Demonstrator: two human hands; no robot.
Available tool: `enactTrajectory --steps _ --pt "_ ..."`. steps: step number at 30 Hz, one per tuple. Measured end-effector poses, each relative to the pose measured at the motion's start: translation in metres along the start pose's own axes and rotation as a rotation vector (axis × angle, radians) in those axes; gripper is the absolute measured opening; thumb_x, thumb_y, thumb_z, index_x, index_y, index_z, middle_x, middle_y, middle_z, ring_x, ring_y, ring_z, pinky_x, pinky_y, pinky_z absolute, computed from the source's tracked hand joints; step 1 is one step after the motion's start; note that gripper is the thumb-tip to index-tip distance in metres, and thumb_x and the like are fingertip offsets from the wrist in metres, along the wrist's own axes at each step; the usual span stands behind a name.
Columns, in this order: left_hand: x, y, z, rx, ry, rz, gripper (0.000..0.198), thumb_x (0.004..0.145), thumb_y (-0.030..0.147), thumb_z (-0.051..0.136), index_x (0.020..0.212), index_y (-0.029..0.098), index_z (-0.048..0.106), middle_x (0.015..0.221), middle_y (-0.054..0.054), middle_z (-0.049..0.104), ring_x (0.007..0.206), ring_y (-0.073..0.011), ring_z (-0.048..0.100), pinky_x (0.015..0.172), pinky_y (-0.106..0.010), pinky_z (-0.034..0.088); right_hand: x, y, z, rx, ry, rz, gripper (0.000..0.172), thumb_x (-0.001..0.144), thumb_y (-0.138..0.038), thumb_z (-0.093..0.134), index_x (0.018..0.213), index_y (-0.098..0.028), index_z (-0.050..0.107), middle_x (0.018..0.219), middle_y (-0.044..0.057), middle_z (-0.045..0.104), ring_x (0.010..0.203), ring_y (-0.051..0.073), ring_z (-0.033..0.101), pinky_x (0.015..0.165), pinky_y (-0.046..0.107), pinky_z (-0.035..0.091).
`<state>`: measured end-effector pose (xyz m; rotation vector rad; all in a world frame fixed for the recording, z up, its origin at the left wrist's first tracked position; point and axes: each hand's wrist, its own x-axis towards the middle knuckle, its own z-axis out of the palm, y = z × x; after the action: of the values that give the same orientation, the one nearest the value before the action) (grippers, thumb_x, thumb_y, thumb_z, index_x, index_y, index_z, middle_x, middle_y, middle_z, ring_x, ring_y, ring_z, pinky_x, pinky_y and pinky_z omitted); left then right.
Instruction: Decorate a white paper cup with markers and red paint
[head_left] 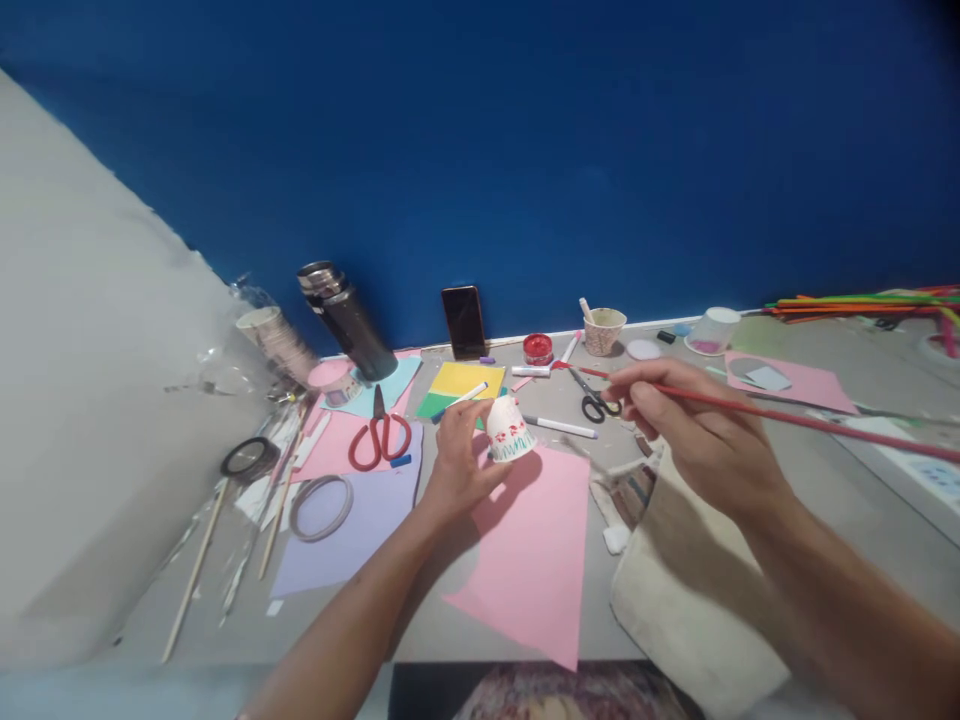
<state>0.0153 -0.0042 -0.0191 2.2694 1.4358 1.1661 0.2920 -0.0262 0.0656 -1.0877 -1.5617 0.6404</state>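
Note:
My left hand [459, 462] grips a small white paper cup [510, 425] turned upside down and slightly tilted. Red flower-like marks and a green zigzag run around the cup near its rim. In my right hand [705, 435] is a long red paintbrush [795, 412], pinched between thumb and fingers. Its red tip points left, apart from the cup, just above black-handled scissors [596, 405]. Close to that tip stands a small open jar of red paint [538, 348]. Below the cup lies a pink paper sheet [536, 550].
Red-handled scissors [380, 440], a tape roll [321, 508] and a dark flask [352, 325] are on the left. A phone [464, 322] leans against the blue wall. Markers, a patterned cup [602, 333] and a cloth [697, 590] lie around; colored sticks [840, 305] sit far right.

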Motion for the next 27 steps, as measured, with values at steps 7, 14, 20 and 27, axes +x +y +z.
enactTrajectory --steps 7,14,20,27 --pt "-0.001 0.006 -0.007 -0.182 0.032 -0.146 0.094 0.078 0.029 0.082 0.158 0.030 0.032 0.150 -0.014 0.050 0.137 -0.0329 0.052 0.112 -0.056 0.045 0.028 0.017 0.041 -0.140 -0.254 -0.371 0.046 0.086 -0.041 0.081 0.127 -0.026 0.067 0.124 0.010 0.075 0.103 0.028 0.069 0.087 0.044 0.058" --pt "-0.001 0.010 -0.013 -0.248 -0.065 -0.042 0.094 0.074 0.023 0.083 0.156 0.030 0.038 0.151 -0.013 0.054 0.142 -0.0347 0.051 0.119 -0.055 0.039 0.019 0.060 0.047 -0.130 -0.472 -0.408 0.088 0.077 -0.053 0.089 0.152 -0.032 0.047 0.156 0.015 0.055 0.143 0.037 0.051 0.113 0.057 0.049" --pt "-0.005 0.019 -0.016 -0.233 -0.110 0.049 0.092 0.076 0.021 0.081 0.157 0.032 0.038 0.150 -0.011 0.055 0.143 -0.0346 0.050 0.122 -0.056 0.034 0.016 0.066 0.042 -0.106 -0.587 -0.331 0.086 0.077 -0.051 0.089 0.152 -0.033 0.051 0.146 0.014 0.060 0.138 0.037 0.055 0.112 0.055 0.050" --pt "-0.002 0.016 -0.011 -0.857 -0.145 -0.176 0.103 0.069 0.049 0.093 0.157 0.033 0.042 0.158 -0.013 0.046 0.150 -0.0390 0.040 0.120 -0.055 0.038 0.012 0.064 0.044 0.378 -0.462 -0.040 0.083 0.067 -0.051 0.095 0.140 -0.029 0.062 0.145 0.013 0.064 0.133 0.036 0.063 0.112 0.054 0.050"
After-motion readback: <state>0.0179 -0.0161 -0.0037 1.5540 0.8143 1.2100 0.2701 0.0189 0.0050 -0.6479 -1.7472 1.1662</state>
